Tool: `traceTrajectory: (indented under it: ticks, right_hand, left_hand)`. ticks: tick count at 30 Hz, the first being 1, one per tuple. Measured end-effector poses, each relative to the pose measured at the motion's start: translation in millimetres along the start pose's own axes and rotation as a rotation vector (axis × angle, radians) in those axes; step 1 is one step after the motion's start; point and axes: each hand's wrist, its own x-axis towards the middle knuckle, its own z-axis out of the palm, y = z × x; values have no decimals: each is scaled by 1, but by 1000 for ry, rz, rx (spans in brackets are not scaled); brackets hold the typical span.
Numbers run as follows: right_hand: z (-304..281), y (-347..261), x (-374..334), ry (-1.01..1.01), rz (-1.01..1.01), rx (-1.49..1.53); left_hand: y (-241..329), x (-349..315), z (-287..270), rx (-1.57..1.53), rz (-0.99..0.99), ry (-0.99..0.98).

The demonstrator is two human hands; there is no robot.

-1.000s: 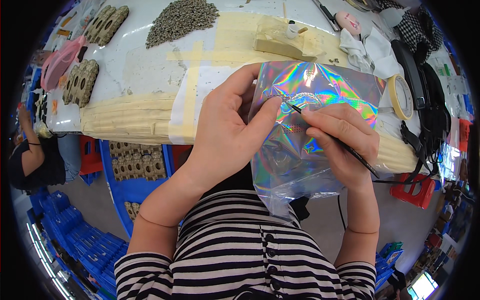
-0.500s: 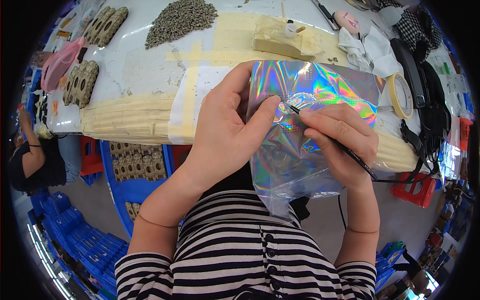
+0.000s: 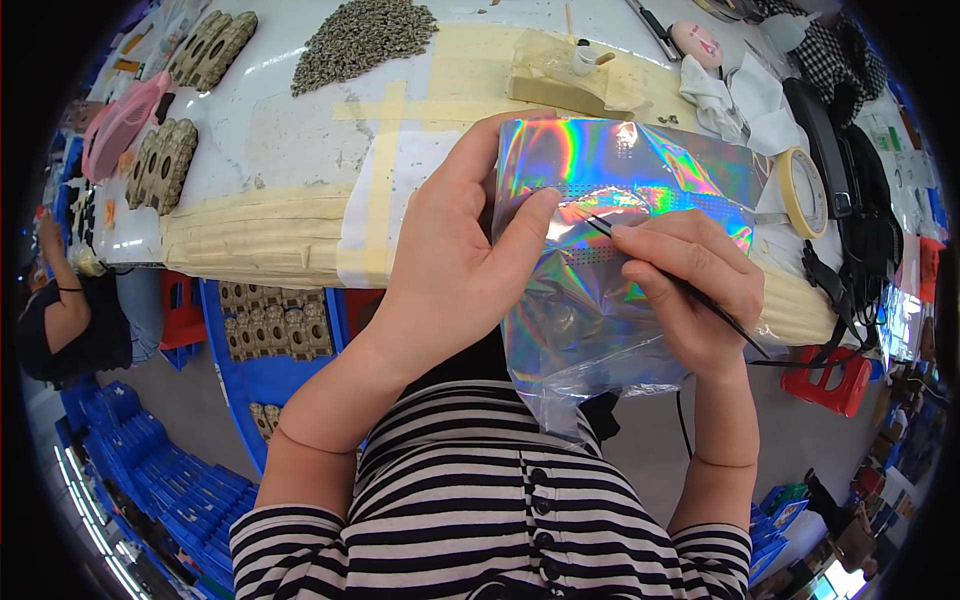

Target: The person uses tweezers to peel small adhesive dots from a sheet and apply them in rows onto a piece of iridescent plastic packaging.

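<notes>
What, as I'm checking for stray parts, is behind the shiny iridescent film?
The left hand wraps behind the left edge of the iridescent film, its thumb in front. The taped bench edge shows on both sides; the other fingertips and anything behind the film's middle are covered.

We can read no words or numbers with certainty. On the pink oval thing point(image 3: 696, 40), on the right-hand side of the worktop point(image 3: 270, 130) and well in from its near edge, we see small reddish print, too small to make out; on the iridescent film point(image 3: 590, 290) over that near edge, we see rows of tiny dark marks that we cannot tell as lettering.
</notes>
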Motion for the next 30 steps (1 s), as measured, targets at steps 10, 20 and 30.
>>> traceTrajectory:
  ticks: [10,20,30]
  right_hand:
    - [1,-1,-1,-11,28,-38]
    - [2,-3,2,-35,31,-55]
    - [-1,-2,1,-7,79,12]
  left_hand:
    - [0,0,-4,68,-36,-14]
    - [3,-2,-5,5,-73,-47]
    - [0,-1,-6,61,-53,-32]
